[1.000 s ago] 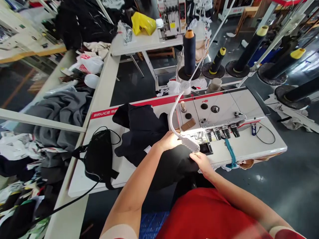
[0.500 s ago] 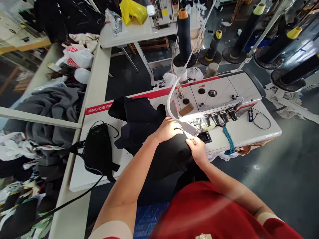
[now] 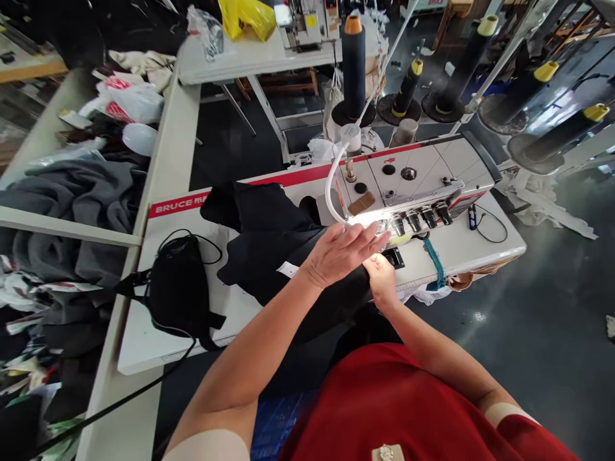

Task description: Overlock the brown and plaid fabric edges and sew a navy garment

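The left hand (image 3: pixel 342 254) was spread open, fingers straight, gripping nothing, above the black garment (image 3: pixel 271 240) bunched on the white sewing table (image 3: pixel 148 333). The right hand (image 3: pixel 382 280) lay curled on the cloth's edge, just in front of the overlock machine (image 3: pixel 423 168) and its lit needle area; whether it pinched the cloth could not be told.

Wearer is dressed in a red short-sleeved shirt (image 3: pixel 389 403), with a small pale ornament (image 3: pixel 386 453) on the front at the near edge of view. A pale band (image 3: pixel 209 446) shows at the left upper arm, another (image 3: pixel 504 413) beside the right sleeve (image 3: pixel 531 438). Left hand (image 3: pixel 341 254) and right hand (image 3: pixel 382 280) bare.
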A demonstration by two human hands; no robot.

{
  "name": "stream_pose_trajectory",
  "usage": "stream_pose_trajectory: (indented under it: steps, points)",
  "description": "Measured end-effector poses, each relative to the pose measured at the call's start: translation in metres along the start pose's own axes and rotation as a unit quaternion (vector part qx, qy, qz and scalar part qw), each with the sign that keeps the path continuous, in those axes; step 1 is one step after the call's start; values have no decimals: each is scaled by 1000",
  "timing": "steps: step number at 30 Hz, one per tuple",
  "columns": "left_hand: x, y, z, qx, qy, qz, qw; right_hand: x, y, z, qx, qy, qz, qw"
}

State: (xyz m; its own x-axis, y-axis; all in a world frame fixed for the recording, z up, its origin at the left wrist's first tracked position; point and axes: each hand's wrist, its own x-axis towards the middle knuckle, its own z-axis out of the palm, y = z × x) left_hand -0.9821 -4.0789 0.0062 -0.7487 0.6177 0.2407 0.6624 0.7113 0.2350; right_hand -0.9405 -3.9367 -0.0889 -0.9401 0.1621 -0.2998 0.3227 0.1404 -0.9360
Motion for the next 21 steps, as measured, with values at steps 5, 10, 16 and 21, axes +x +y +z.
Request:
stream_pose_trajectory:
  steps: [5, 10, 16, 21]
  points:
    - [23, -4, -39, -42, -83, 56, 994, 1, -1, 2, 17, 13, 3, 1000]
    - [40, 5, -77, -108, -74, 8, 991, 0, 1, 2, 39, 10, 16, 999]
    - [49, 9, -92, -73, -72, 46, 994, -2, 2, 2, 88, 13, 20, 996]
    - [42, 4, -69, 26, 21, 125, 992, -2, 0, 3, 122, 15, 22, 992]
